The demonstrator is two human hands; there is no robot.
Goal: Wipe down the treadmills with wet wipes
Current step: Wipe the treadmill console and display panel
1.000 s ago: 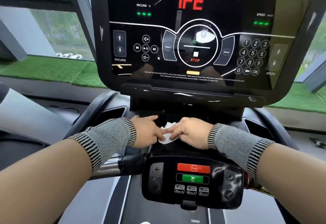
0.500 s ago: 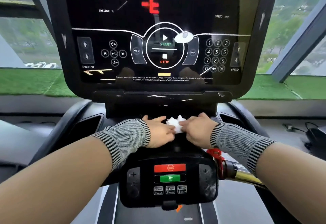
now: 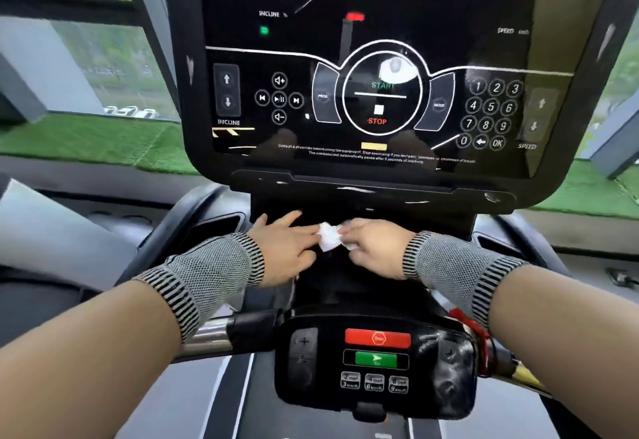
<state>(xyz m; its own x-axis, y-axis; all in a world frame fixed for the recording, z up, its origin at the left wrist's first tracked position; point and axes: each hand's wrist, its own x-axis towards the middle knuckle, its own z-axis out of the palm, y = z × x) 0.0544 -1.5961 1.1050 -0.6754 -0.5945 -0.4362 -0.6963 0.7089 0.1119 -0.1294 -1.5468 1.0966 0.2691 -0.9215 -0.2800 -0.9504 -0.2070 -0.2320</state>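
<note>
A crumpled white wet wipe [image 3: 328, 236] lies on the black ledge just below the treadmill console [image 3: 366, 93]. My right hand [image 3: 375, 247] pinches the wipe at its right side with curled fingers. My left hand [image 3: 287, 245] lies flat on the ledge, its straight fingertips touching the wipe's left edge. Both wrists wear grey knit bands with striped cuffs. The console's dark panel shows START, STOP, a number pad and incline keys.
A small black control pod [image 3: 377, 362] with a red and a green button sits on the chrome handlebar [image 3: 207, 335] below my hands. A red safety clip [image 3: 473, 328] hangs at its right. Cup pockets [image 3: 214, 227] flank the ledge. Windows and green turf lie behind.
The head camera has swung to the left. The wipe stays between my hands on the ledge; my left fingers have straightened out flat against it.
</note>
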